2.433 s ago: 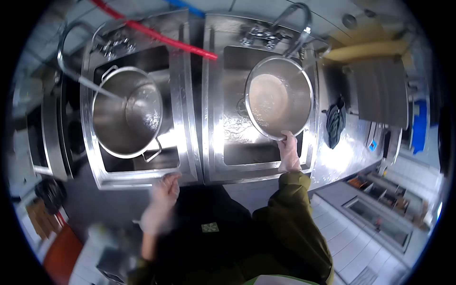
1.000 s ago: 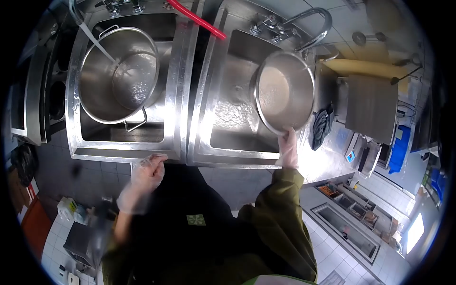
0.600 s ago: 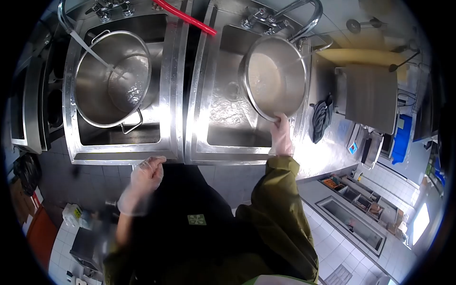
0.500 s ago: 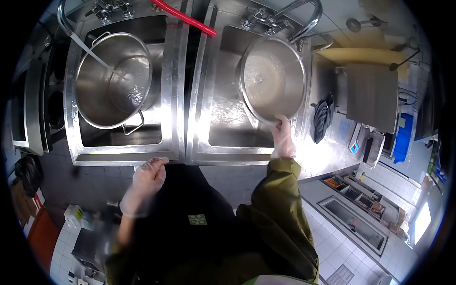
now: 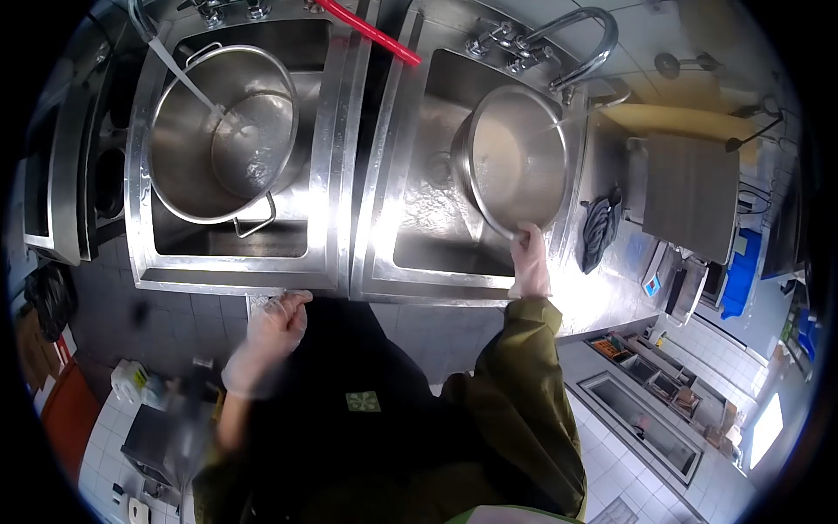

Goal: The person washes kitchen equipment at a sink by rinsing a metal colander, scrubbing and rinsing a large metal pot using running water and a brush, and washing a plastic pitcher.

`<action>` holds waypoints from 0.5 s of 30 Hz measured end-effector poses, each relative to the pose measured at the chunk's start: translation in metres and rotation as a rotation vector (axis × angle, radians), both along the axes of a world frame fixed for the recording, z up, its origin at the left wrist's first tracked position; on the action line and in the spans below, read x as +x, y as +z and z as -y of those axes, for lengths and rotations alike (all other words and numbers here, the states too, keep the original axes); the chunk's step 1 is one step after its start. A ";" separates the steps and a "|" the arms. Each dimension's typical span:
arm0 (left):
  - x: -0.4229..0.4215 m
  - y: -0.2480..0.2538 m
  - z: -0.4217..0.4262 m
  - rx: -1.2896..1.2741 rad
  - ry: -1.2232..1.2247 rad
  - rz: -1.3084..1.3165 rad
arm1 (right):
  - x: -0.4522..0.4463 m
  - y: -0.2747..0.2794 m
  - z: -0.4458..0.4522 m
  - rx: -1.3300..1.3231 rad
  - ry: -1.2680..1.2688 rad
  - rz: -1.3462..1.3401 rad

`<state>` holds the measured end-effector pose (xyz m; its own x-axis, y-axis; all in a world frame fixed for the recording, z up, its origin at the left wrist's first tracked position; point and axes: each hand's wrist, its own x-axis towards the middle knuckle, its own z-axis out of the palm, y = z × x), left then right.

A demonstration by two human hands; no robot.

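The steel bowl (image 5: 539, 179) is being gripped by the right hand (image 5: 530, 264). The left hand (image 5: 272, 332) is being held curled, palm hidden.

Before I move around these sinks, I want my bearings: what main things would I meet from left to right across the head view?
Two-handled pot → red hose → metal bowl → dark cloth → grey metal panel.

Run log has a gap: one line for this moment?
right hand: gripping bowl rim | bowl: cloudy liquid inside | left hand: off bowl, pot | pot: water running in
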<state>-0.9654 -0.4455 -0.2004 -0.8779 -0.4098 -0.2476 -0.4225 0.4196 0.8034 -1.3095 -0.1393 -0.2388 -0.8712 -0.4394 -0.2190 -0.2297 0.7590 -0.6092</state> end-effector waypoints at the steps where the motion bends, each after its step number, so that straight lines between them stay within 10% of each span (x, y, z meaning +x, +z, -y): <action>1: 0.000 0.000 -0.001 0.006 -0.003 0.022 | 0.004 0.004 0.011 -0.096 0.024 -0.067; 15: -0.010 0.003 0.001 0.056 -0.013 0.061 | -0.013 -0.015 -0.019 -0.101 0.012 -0.205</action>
<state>-0.9753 -0.4465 -0.1979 -0.8657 -0.3826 -0.3227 -0.4660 0.3807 0.7987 -1.3225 -0.1203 -0.2535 -0.8877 -0.4604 0.0072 -0.3647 0.6934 -0.6214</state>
